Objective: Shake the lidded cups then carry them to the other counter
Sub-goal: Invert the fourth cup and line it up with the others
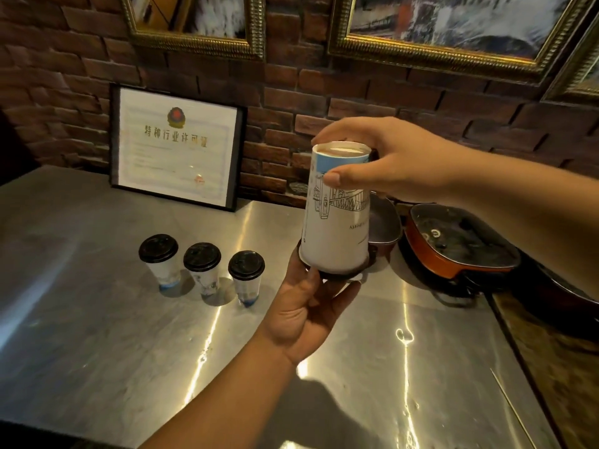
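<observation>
1. A person holds a white paper cup (335,218) upside down above a steel desk (97,335), its black lid (337,274) at the bottom and its base rim at the top.
2. The left hand (311,306) cups the lid from below, fingers and thumb curled up around its edge.
3. The right hand (385,160) grips the cup's upturned base from the right, thumb pressed on the printed side and fingers curled over the far rim.
4. The cup, printed with a line drawing and a blue band, is clear of the desk, held between the two hands.
5. Three more lidded cups (201,270) stand upright in a row on the desk to the left, close together, each capped in black.
6. A framed certificate (176,147) leans against the brick wall (48,92) behind them.
7. Dark pans (453,244) with orange sides sit at the right, behind the held cup.
8. Gilt picture frames (194,37) hang above.
</observation>
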